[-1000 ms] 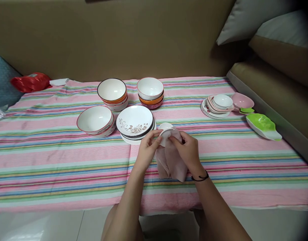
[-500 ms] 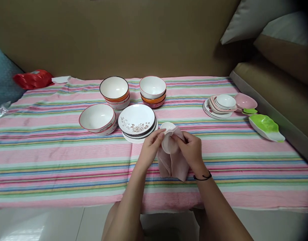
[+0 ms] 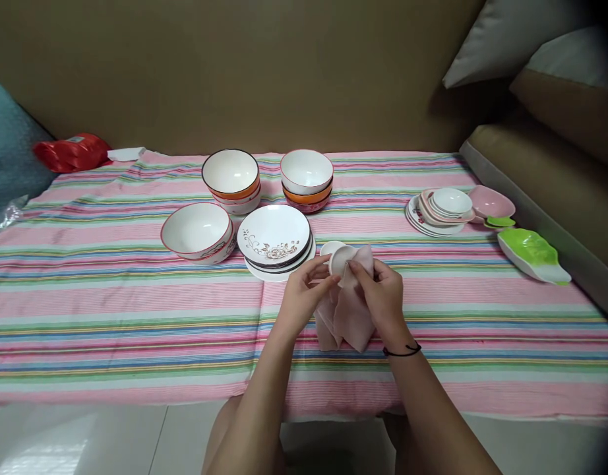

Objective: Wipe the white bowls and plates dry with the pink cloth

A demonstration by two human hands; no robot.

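My left hand [image 3: 306, 290] grips the left edge of a small white dish [image 3: 339, 260], thumb and fingers pinching its rim. Across from it, my right hand [image 3: 382, 290] is closed on a pale pink cloth [image 3: 352, 316] and presses it against the dish. The cloth's lower part hangs down over the striped cover. Just behind the held dish, another small white dish [image 3: 328, 247] lies partly hidden. A stack of white plates [image 3: 274, 232], the top one with a brown flower pattern, sits to the left of my hands.
Stacked bowls stand at the back: a black-rimmed one [image 3: 230, 173], a pink-rimmed one [image 3: 306, 170] and a red-rimmed one [image 3: 198, 231]. At right are small stacked dishes [image 3: 450, 201], a pink bowl [image 3: 492, 202] and a green leaf-shaped dish [image 3: 529, 251]. A red bundle [image 3: 74, 153] lies far left.
The held dish has turned and tilted, and its face is now seen differently. My left fingers have shifted down its rim, and the cloth has moved up over its right side.
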